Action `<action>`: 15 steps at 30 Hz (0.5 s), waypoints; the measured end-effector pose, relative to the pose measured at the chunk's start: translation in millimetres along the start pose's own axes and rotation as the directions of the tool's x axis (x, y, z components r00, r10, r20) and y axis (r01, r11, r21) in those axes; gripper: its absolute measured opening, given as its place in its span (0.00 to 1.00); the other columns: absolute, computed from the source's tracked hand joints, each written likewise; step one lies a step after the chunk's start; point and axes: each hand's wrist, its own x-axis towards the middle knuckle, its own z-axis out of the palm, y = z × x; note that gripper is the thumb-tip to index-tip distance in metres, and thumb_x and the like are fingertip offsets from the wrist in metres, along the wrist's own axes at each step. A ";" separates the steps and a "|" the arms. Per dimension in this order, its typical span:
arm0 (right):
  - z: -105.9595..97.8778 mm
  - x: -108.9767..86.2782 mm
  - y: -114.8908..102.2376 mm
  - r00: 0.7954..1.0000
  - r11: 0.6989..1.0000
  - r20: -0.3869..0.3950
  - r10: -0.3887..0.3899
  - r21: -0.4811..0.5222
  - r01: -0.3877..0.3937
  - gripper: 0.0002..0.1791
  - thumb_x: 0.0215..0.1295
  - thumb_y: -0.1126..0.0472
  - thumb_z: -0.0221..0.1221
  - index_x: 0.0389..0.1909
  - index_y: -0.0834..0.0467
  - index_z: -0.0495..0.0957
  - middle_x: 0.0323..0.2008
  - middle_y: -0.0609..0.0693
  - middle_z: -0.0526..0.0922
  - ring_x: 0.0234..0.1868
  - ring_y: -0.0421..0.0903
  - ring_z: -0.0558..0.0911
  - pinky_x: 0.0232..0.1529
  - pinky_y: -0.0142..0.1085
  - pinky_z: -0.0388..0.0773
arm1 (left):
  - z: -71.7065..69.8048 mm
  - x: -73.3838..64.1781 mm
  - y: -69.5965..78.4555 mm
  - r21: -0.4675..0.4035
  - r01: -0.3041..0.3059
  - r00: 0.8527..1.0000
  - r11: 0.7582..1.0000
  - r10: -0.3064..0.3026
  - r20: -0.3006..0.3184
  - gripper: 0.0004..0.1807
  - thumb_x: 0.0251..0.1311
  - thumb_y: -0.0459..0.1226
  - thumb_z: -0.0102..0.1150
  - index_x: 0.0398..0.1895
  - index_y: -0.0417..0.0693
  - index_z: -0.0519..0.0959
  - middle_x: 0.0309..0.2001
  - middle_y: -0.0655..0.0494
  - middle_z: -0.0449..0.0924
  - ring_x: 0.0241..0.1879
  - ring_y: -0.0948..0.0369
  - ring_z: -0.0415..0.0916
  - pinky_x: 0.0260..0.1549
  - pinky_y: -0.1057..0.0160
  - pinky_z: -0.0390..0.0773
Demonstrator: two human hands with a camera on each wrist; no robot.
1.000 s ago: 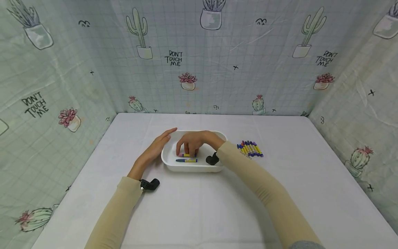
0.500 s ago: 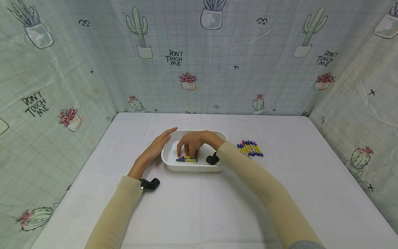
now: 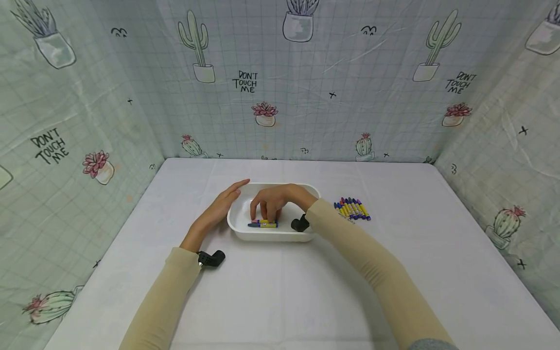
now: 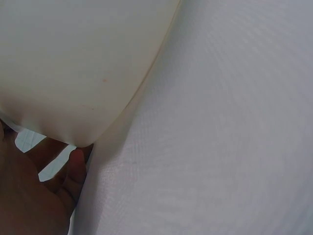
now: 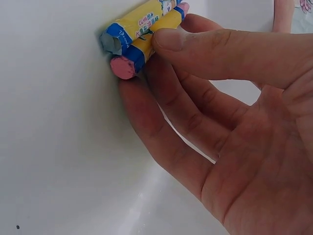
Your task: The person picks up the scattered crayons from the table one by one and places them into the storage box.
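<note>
A white tray (image 3: 273, 237) stands on the table. My right hand (image 3: 270, 198) reaches into it and pinches a pink crayon (image 5: 122, 67) in a yellow and blue wrapper between thumb and fingers. In the right wrist view, that crayon lies right alongside a dark blue-grey crayon (image 5: 139, 20) on the tray floor. From the head, the dark crayon (image 3: 261, 225) shows just in front of my fingertips, while the pink one is partly hidden. My left hand (image 3: 222, 206) rests with extended fingers against the tray's left side; the left wrist view shows its fingers at the outer wall.
Right of the tray, several crayons (image 3: 352, 209) lie side by side on the white tablecloth (image 3: 280, 291). A printed cactus cloth (image 3: 302, 97) surrounds the table at the back and both sides. Each wrist wears a black camera (image 3: 212, 259).
My right hand has drawn the pink crayon slightly towards me, from a gap behind the dark crayon to close beside it. The left hand has stayed at the tray's side.
</note>
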 end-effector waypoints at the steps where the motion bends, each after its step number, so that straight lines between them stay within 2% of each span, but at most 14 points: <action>1: 0.0 0.0 -0.1 1.000 1.000 0.000 0.000 0.002 0.000 0.27 0.59 0.77 0.64 0.58 0.51 0.82 0.39 0.52 0.83 0.33 0.42 0.80 0.34 0.36 0.81 | 0.0 -0.2 0.1 -0.003 0.000 1.000 1.000 0.000 0.000 0.27 0.84 0.48 0.32 0.82 0.67 0.57 0.83 0.55 0.52 0.83 0.48 0.49 0.79 0.35 0.49; 15: 0.5 -4.4 -2.1 1.000 0.998 0.016 0.013 0.060 -0.014 0.28 0.59 0.78 0.62 0.60 0.54 0.81 0.37 0.52 0.82 0.32 0.43 0.80 0.35 0.37 0.80 | -1.3 0.4 0.6 0.013 -0.034 0.999 0.999 0.034 -0.005 0.26 0.84 0.45 0.32 0.81 0.66 0.59 0.83 0.55 0.54 0.83 0.49 0.49 0.79 0.37 0.49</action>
